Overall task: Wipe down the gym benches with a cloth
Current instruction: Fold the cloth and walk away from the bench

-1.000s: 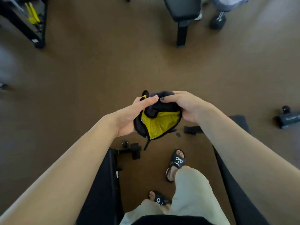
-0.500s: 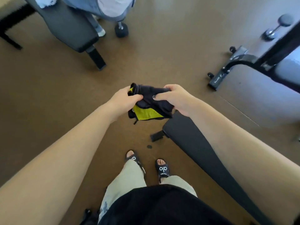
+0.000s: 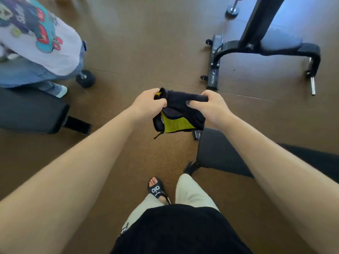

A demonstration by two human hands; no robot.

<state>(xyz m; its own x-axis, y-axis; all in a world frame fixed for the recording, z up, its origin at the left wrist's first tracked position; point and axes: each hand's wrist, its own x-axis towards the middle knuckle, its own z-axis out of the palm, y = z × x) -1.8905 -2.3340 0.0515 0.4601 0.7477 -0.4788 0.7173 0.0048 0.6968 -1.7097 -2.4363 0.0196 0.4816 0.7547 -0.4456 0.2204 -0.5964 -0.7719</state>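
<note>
A black and yellow cloth (image 3: 179, 114) is bunched up in front of me, held in the air over the brown floor. My left hand (image 3: 147, 105) grips its left edge and my right hand (image 3: 211, 105) grips its right edge. A black padded bench (image 3: 218, 153) lies just below and to the right of the cloth, partly hidden by my right forearm. A second black bench (image 3: 31, 110) stands at the left, with another person sitting on it.
The seated person (image 3: 34, 44) fills the upper left, with a dumbbell (image 3: 85, 77) on the floor beside their foot. A black machine frame (image 3: 256, 44) stands upper right, and another dumbbell (image 3: 232, 10) lies behind it. My sandalled foot (image 3: 156, 189) is on the floor below.
My view has swung round, so the left bench and the seated person are now closer at the left. Both hands have kept hold of the cloth and pulled it a little wider.
</note>
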